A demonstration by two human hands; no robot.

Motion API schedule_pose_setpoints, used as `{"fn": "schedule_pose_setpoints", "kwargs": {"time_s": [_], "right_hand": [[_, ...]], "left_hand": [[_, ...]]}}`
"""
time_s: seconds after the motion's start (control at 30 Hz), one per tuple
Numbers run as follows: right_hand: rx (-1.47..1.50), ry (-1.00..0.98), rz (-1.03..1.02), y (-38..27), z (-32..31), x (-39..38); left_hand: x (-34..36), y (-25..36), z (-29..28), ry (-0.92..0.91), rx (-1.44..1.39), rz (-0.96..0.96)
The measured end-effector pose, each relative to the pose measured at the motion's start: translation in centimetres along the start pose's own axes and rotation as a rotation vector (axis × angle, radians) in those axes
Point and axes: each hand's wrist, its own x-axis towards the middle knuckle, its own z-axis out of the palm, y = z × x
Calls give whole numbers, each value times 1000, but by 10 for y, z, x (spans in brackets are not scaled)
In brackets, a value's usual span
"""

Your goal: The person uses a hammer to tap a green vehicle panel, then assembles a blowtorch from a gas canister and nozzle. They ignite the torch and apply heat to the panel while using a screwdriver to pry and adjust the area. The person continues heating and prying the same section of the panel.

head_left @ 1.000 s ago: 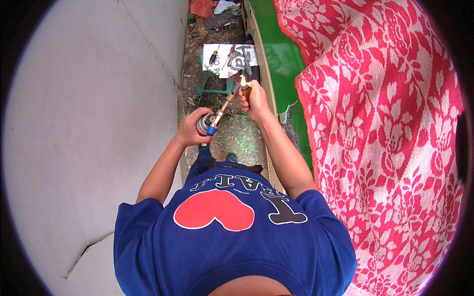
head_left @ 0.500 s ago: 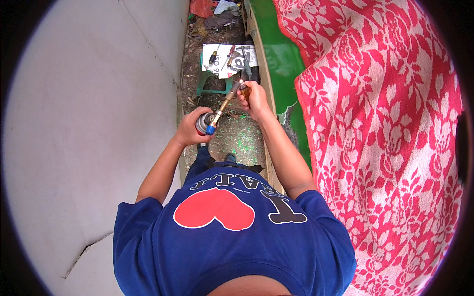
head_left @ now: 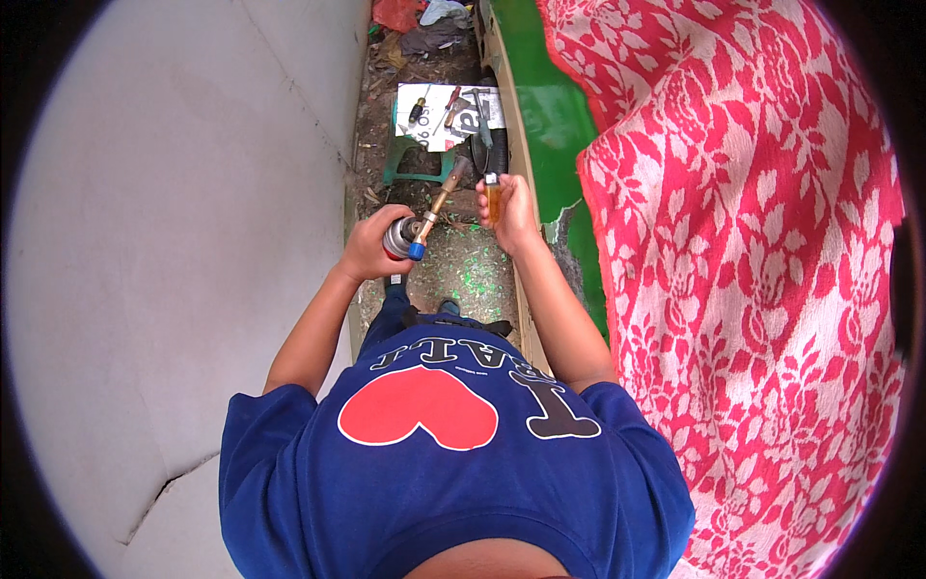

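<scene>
Closed round a gas canister [head_left: 396,237], my left hand [head_left: 368,247] holds it with a brass blowtorch head [head_left: 438,205] attached, blue knob [head_left: 417,251] toward me and nozzle angled forward. Just right of the nozzle, my right hand [head_left: 513,210] grips an amber lighter [head_left: 494,202] upright; I see no flame on the lighter or the nozzle. Beyond my hands a white printed board [head_left: 434,138] rests on a turquoise stool [head_left: 405,177]. On the board lie a yellow-black screwdriver [head_left: 418,112], a red-handled tool [head_left: 452,102] and a grey metal tool [head_left: 483,122].
A pale wall [head_left: 193,241] rises on my left. A green panel [head_left: 545,116] with a broken patch and a pink-and-white floral cloth [head_left: 733,270] line my right. Rags and litter [head_left: 424,39] lie at the far end of the narrow, debris-strewn floor [head_left: 463,280].
The lighter's small flame, visible earlier, is gone. My right hand has moved back and right, away from the nozzle. My left hand has risen slightly with the torch.
</scene>
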Motion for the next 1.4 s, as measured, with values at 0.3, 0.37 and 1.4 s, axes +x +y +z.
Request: {"fn": "schedule_pose_setpoints", "kwargs": {"time_s": [0.3,0.37,1.4], "right_hand": [[-367,-15,-154,20,30,-53],[-416,-51,-170,21,33,-52],[-674,138,-406,30,44,-39]], "left_hand": [[6,4,12,108,242,-66],[9,3,15,134,262,-57],[18,5,28,213,434,-33]]}}
